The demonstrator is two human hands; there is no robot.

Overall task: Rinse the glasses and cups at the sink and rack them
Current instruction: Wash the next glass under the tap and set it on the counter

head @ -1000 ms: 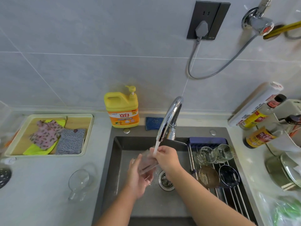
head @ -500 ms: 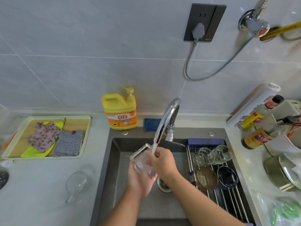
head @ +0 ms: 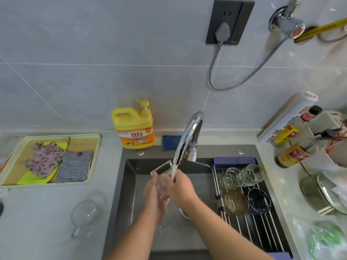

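Since a second ago the clear glass [head: 163, 186] has tipped up; its rim now points up and left, just beside the spout of the faucet [head: 187, 136]. The left hand [head: 153, 201] cups the glass from below, fingers curled round it. The right hand [head: 181, 190] grips its right wall. Running water strikes at the right hand's fingers. The glass is held over the sink [head: 129, 194], left of the rack [head: 262, 231] bearing racked glasses [head: 232, 178]. A handled cup [head: 84, 214] lies on the counter [head: 47, 212].
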